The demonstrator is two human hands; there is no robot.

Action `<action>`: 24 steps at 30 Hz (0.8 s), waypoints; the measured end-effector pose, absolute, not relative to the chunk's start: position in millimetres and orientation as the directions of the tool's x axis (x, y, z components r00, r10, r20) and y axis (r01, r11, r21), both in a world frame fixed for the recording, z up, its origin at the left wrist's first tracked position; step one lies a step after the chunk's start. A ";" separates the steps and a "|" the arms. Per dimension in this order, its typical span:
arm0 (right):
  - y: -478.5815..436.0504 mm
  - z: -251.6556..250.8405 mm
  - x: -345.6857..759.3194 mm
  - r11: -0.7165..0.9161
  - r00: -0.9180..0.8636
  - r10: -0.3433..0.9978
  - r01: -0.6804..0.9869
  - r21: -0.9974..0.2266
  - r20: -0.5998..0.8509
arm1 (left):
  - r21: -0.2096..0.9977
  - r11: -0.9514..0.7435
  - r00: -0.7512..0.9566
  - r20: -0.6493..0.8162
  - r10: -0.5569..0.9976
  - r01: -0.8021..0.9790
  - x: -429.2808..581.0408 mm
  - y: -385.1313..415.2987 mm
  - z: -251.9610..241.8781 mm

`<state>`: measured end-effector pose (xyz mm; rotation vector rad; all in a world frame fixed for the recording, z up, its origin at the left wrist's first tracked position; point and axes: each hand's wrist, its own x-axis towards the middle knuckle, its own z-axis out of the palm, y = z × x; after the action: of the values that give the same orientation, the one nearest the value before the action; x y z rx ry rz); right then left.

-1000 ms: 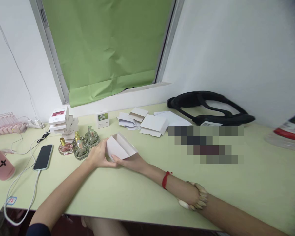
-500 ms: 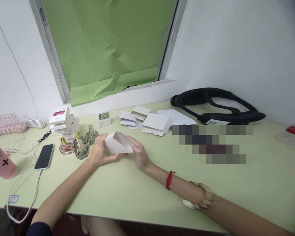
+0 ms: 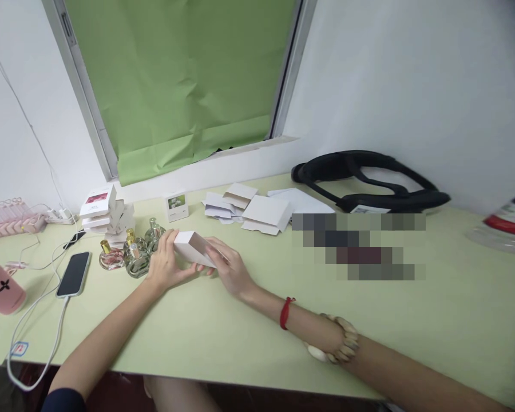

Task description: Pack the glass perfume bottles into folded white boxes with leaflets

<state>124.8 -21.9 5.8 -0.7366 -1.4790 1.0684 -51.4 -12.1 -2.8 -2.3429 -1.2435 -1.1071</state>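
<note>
A small white cardboard box (image 3: 191, 247) is held above the table between both hands. My left hand (image 3: 165, 264) wraps round its left side, thumb along the lower edge. My right hand (image 3: 232, 268) grips the right end, its fingers pressed over the flap there. Just left of my left hand stand several glass perfume bottles (image 3: 137, 260) with gold and silver caps; one is a pink bottle (image 3: 110, 257). Behind them is a small white box with a flower picture (image 3: 177, 207). Flat white cartons (image 3: 266, 213) lie beyond my right hand.
A stack of white boxes (image 3: 98, 209) stands at the back left. A phone (image 3: 74, 274) on a white cable and a pink cup (image 3: 2, 286) are at the left. A black strap-like frame (image 3: 369, 177) lies at the back right, near a pixelated patch.
My right hand has moved in over the box's open end, and the flap there has been folded down. The camera view has shifted slightly.
</note>
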 end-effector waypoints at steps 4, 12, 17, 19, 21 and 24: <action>-22.1 5.2 124.6 0.422 -0.209 0.876 -0.105 -0.901 0.435 | 0.113 -0.586 0.329 0.735 0.592 0.802 -52.4 -11.6 -4.3; -20.6 3.8 125.4 0.432 -0.207 0.870 -0.115 -0.895 0.447 | 0.129 -0.595 0.340 0.717 0.609 0.794 -54.6 -12.0 -2.3; -20.2 4.9 125.5 0.403 -0.195 0.883 -0.150 -0.903 0.427 | 0.115 -0.642 0.362 0.745 0.561 0.758 -54.7 -13.2 -0.7; -19.3 4.5 125.5 0.354 -0.197 0.900 -0.190 -0.916 0.389 | 0.109 -0.648 0.363 0.753 0.549 0.754 -54.8 -14.2 0.0; -18.2 3.8 125.5 0.302 -0.203 0.916 -0.218 -0.928 0.346 | 0.106 -0.656 0.372 0.751 0.546 0.747 -55.2 -14.9 0.7; -17.3 3.3 126.0 0.287 -0.206 0.921 -0.221 -0.932 0.332 | 0.113 -0.668 0.384 0.743 0.548 0.736 -55.9 -15.2 1.7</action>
<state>126.0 -17.3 3.3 -0.7126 -1.3724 1.2188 -55.9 -15.2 1.7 -2.4077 -1.1405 -1.1555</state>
